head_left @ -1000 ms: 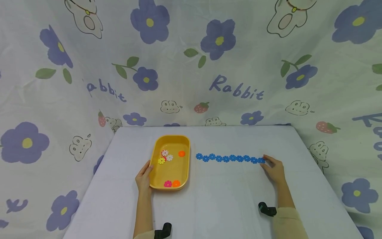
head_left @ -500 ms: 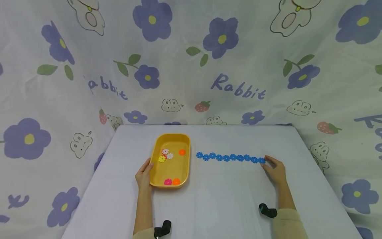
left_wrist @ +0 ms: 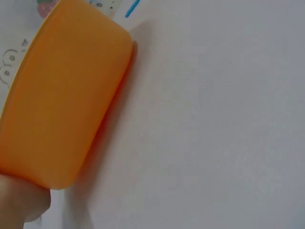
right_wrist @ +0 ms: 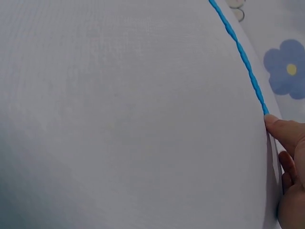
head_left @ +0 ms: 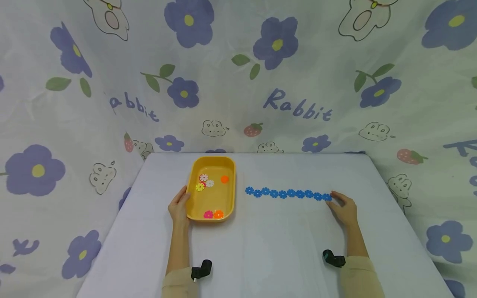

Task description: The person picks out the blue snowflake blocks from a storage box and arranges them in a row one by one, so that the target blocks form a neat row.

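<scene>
In the head view my left hand (head_left: pixel 179 206) grips the left side of a yellow plastic tray (head_left: pixel 214 205). Its thumb lies at the rim; the other fingers are mostly out of sight. The tray's outer wall (left_wrist: pixel 71 95) fills the upper left of the left wrist view, a shadow beneath it. Several flower-shaped discs lie inside, among them a yellow disc (head_left: pixel 200 187), a pink disc (head_left: pixel 208 215) and an orange disc (head_left: pixel 225 179). My right hand (head_left: pixel 344 208) pinches the right end of a wavy chain of blue flower discs (head_left: pixel 283 194). Seen edge-on, the blue chain (right_wrist: pixel 245 59) reaches my thumb (right_wrist: pixel 281 129).
Both things are at a white table (head_left: pixel 275 248), backed by a patterned cloth (head_left: pixel 231 82) that also rises at the sides. Black wrist-camera mounts (head_left: pixel 201 270) stick out from both sleeves. A narrow strip of table separates tray and chain.
My left hand has shifted the tray slightly away from me, with the discs inside it. The right hand and the blue chain stay nearly in place. The head view has tilted a little.
</scene>
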Action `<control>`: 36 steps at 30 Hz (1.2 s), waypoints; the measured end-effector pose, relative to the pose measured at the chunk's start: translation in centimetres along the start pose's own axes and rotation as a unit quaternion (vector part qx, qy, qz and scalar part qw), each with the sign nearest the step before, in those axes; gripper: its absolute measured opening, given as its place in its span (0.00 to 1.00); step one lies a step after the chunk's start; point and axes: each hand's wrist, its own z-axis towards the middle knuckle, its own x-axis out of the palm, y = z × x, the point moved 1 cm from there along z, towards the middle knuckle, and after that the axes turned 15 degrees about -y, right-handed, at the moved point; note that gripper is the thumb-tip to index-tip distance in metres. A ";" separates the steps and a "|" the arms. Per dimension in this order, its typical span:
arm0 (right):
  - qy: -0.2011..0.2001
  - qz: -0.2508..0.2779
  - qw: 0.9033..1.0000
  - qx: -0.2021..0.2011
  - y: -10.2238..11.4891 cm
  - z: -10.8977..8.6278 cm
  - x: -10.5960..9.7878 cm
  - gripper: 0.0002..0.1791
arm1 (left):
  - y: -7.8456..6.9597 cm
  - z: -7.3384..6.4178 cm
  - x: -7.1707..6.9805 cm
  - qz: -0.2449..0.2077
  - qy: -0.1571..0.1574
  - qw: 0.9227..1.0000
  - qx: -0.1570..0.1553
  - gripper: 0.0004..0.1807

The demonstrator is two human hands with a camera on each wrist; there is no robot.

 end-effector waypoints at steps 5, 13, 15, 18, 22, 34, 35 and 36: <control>-0.003 -0.010 1.000 0.004 0.1 0.0 0.0 0.25 | 0.0 0.5 0.7 -0.003 -0.021 1.000 -0.006 0.22; -0.005 -0.010 1.000 0.019 0.3 0.0 -0.1 0.25 | 0.0 0.8 2.4 -0.027 -0.060 0.998 -0.007 0.21; -0.005 -0.012 1.000 0.023 0.4 0.0 0.0 0.25 | 0.0 0.7 2.7 -0.027 -0.066 0.997 0.003 0.20; -0.004 -0.013 1.000 0.025 0.4 0.0 0.0 0.25 | 0.2 0.5 2.8 -0.032 -0.072 0.997 0.022 0.19; -0.004 -0.013 0.999 0.029 0.4 0.1 0.0 0.25 | 0.4 0.6 2.6 -0.043 -0.070 0.996 0.039 0.19; -0.003 -0.006 1.000 0.024 0.6 0.1 0.0 0.24 | -1.2 -0.6 2.2 -0.060 -0.028 0.995 0.077 0.18; -0.004 -0.004 1.000 0.024 0.6 0.1 0.0 0.24 | -1.2 -0.6 2.2 -0.061 -0.028 0.995 0.077 0.18; -0.005 -0.001 1.000 0.024 0.7 0.0 0.0 0.24 | -1.2 -0.6 2.1 -0.061 -0.028 0.995 0.076 0.18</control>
